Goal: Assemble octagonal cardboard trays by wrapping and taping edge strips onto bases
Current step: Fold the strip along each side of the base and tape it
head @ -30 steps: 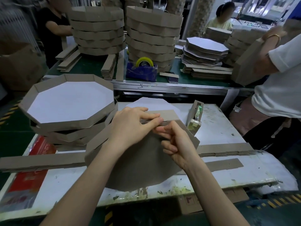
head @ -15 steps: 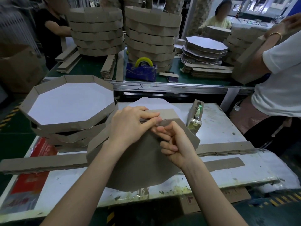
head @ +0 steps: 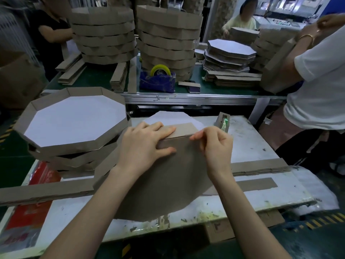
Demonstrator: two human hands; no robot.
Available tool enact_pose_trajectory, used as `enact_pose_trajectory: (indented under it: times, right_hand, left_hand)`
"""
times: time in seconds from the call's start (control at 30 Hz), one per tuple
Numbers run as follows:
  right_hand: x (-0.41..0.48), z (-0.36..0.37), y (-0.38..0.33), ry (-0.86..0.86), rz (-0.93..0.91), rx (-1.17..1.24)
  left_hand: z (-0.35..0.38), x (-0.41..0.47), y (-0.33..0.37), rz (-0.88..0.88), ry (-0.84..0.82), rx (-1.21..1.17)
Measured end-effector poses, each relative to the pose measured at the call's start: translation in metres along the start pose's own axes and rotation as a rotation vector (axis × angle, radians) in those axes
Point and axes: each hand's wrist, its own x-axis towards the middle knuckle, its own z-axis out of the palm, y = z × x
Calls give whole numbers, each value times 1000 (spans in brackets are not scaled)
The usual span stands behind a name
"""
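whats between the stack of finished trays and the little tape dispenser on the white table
In the head view, the half-built tray, brown side showing: the left hand presses its edge strip, the right hand pinches it.

Workroom with two tables
A white table (head: 250,143) is standing before a green table (head: 93,79) on dark floor (head: 321,242).

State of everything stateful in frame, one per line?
left hand: flat, pressing edge strip onto base
right hand: fingers curled, tips at strip; grip unclear
edge strip: folded along base's far and left sides
base: brown side up
finished trays: stacked
tape dispenser: upright, untouched
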Motion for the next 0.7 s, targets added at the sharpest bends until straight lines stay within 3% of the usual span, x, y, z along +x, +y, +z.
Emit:
enact_pose_trajectory:
  times: [0.13,0.33,0.57,0.7]
  right_hand:
    - [30,-14,3,3,-129,-148]
    - [51,-31,16,-461,34,-487]
    - [43,-29,10,-575,13,-396]
    - [46,-44,8,-697,129,-346]
  left_hand:
    - [-3,-8,1,-3,-59,104]
    - [-9,-12,9,6,-89,259]
    - [5,17,59,60,-66,180]
    - [1,15,52,118,-71,145]
